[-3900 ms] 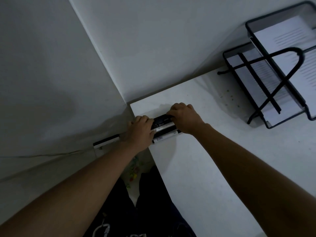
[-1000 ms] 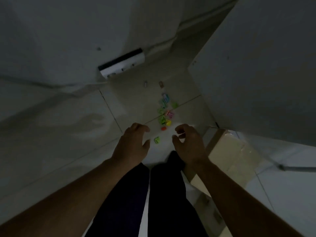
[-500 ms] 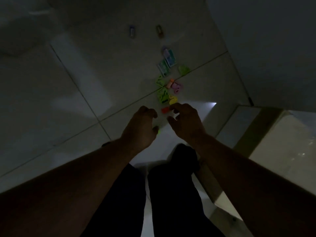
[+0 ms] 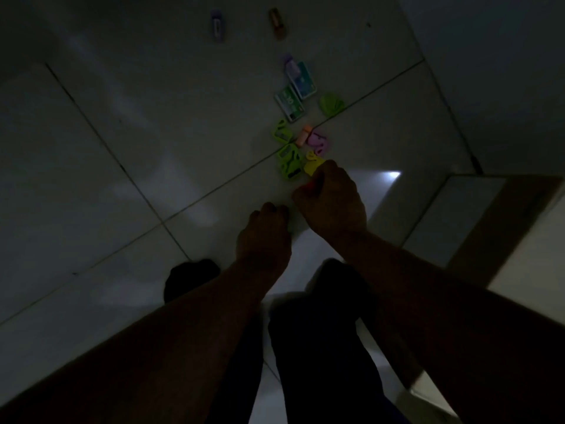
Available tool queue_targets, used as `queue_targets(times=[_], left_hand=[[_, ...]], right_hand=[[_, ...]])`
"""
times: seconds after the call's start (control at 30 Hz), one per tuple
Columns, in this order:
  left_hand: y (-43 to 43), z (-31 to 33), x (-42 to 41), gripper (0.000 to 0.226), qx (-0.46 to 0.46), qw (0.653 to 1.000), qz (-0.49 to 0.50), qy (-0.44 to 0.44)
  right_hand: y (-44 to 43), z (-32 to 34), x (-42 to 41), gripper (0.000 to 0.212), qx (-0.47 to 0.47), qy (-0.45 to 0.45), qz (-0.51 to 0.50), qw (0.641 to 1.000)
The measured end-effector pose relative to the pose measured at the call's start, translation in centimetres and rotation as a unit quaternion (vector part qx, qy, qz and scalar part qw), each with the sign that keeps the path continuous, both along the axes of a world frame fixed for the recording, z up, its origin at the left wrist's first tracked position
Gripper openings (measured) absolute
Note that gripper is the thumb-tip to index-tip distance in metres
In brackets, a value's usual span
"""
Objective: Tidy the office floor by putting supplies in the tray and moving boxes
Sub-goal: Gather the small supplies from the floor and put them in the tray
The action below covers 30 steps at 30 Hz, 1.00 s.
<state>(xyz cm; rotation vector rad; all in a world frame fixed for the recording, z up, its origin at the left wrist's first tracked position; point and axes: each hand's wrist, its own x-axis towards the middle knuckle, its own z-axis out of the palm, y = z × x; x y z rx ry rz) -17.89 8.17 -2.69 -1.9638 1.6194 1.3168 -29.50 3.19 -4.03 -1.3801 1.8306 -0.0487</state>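
- The small supplies lie in a bunch on the floor, near its right edge where the wall comes down.
- They are little plastic clips, green, pink and yellow, and I think they are light, hard and a bit slippery.
- Pinch each one by its sides with two fingertips, or scoop a few together.
- The two small boxes farther out look like thin card, so hold them by the long sides and don't squeeze.
- The right hand is down at the near end of the bunch, just beside the yellow clip. Its fingers are curled and seem to pinch a red piece.
- The left hand is just beside it with curled fingers. It is too dark to tell if it holds anything.
- A big cardboard box sits at the right.
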Motion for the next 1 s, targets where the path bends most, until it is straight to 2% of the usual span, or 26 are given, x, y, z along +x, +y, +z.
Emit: queue_targets(times=[0.13, 0.23, 0.37, 0.43, 0.5, 0.57, 0.67, 0.73, 0.8, 0.93, 1.0], left_hand=[[-1.0, -0.4, 0.2, 0.034, -0.022, 0.999, 0.015, 0.039], [-2.1, -0.7, 0.4, 0.039, -0.038, 0.998, 0.011, 0.046], [-4.2, -0.5, 0.9, 0.040, -0.080, 0.992, 0.076, 0.058], [-5.1, 0.0, 1.1, 0.034, -0.145, 0.976, 0.142, 0.075], [-5.9, 0.3, 1.1, 0.026, -0.228, 0.939, 0.234, 0.111], [-6.7, 0.2, 0.9, 0.029, -0.263, 0.916, 0.273, 0.128], [-7.2, -0.7, 0.4, 0.041, -0.247, 0.929, 0.244, 0.128], [-7.2, -1.4, 0.2, 0.039, -0.249, 0.940, 0.202, 0.114], [-7.0, -1.9, 0.2, 0.038, -0.242, 0.950, 0.167, 0.101], [-6.8, -2.3, 0.0, 0.056, -0.209, 0.968, 0.109, 0.086], [-6.9, -2.4, 0.0, 0.056, -0.205, 0.970, 0.103, 0.086]], right_hand=[[-0.6, 0.3, -1.5, 0.033, -0.049, -0.042, -0.039, 0.997], [-1.5, 0.4, -2.0, 0.036, -0.087, -0.052, 0.005, 0.995], [-2.3, 0.2, -1.7, 0.037, -0.096, -0.065, 0.091, 0.989], [-2.3, -0.2, -1.6, 0.044, -0.086, -0.073, 0.118, 0.987], [-2.2, -0.6, -1.4, 0.055, -0.068, -0.067, 0.103, 0.990], [-2.5, -1.1, -1.1, 0.063, -0.064, -0.057, 0.093, 0.992], [-3.1, -1.6, -1.1, 0.069, -0.081, -0.056, 0.107, 0.989], [-3.6, -1.7, -1.4, 0.069, -0.085, -0.061, 0.123, 0.987], [-3.9, -1.5, -1.6, 0.066, -0.081, -0.052, 0.145, 0.985], [-4.7, -1.0, -1.7, 0.054, -0.081, -0.034, 0.185, 0.979], [-4.9, -1.0, -1.7, 0.052, -0.078, -0.020, 0.201, 0.976]])
